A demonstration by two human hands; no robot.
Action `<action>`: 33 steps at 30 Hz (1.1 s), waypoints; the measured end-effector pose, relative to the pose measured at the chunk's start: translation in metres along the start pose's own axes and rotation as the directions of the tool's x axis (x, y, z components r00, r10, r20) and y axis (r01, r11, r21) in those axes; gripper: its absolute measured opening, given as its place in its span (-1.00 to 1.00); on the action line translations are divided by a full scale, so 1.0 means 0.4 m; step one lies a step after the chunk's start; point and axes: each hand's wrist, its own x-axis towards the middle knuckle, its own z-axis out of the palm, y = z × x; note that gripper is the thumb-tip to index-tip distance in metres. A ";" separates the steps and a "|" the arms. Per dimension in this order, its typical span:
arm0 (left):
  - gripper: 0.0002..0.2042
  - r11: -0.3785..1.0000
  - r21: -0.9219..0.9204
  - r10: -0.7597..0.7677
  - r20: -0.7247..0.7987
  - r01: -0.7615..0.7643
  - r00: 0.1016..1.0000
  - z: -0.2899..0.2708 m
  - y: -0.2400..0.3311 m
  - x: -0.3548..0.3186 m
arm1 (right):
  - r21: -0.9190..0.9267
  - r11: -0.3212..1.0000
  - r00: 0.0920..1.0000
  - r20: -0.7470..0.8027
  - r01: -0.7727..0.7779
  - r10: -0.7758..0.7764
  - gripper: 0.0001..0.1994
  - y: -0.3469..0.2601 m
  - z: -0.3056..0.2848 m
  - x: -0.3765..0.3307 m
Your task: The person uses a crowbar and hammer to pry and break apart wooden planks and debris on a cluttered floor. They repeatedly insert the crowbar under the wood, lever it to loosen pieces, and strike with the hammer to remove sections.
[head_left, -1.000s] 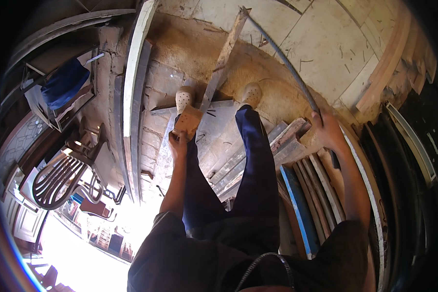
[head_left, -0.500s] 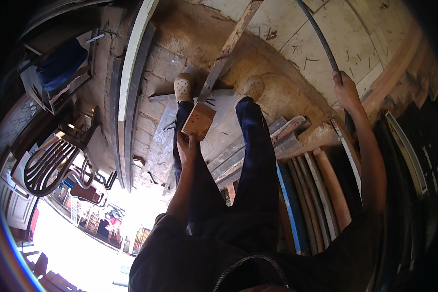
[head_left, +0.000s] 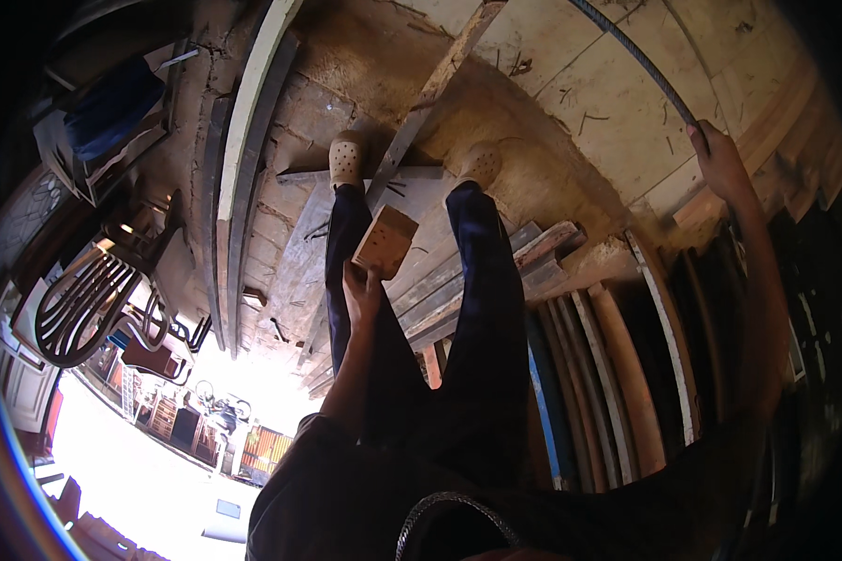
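Observation:
My left hand (head_left: pixel 362 288) is closed on the near end of a small wooden block (head_left: pixel 386 245), held over my left leg. Several dark specks or holes mark the block's face. On the right, my right hand (head_left: pixel 723 166) is wrapped round a dark ribbed metal bar (head_left: pixel 641 58), which curves up and left out of the view. A narrow wooden strip (head_left: pixel 437 86) runs from the top edge down toward the block. Whether the strip touches the block I cannot tell.
Long boards (head_left: pixel 245 159) stretch along the left, near a slatted wooden chair (head_left: pixel 89 309). Several planks (head_left: pixel 617 365) stand side by side at lower right. Timber pieces (head_left: pixel 547 257) lie by my right leg. Pale sheets (head_left: pixel 617 122) with loose scraps cover the upper right.
My right hand has moved right and slightly down, and the metal bar has shifted right with it. The left hand keeps its hold on the wooden block, nearly in place.

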 end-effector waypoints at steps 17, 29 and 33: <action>-0.62 0.991 -0.118 0.076 0.055 -0.070 0.996 -0.043 0.220 0.106 | -0.304 0.946 0.992 0.078 0.117 -0.098 -0.75 -0.129 -0.221 0.132; -0.51 0.956 -0.287 0.000 0.214 0.063 0.977 -0.220 0.083 0.266 | -0.278 0.956 0.984 0.172 0.093 -0.046 -0.77 -0.331 -0.302 0.198; -0.58 0.974 -0.224 0.012 0.176 0.028 0.984 -0.337 0.117 0.318 | -0.244 0.968 0.993 0.082 -0.064 0.087 -0.77 -0.448 -0.258 0.083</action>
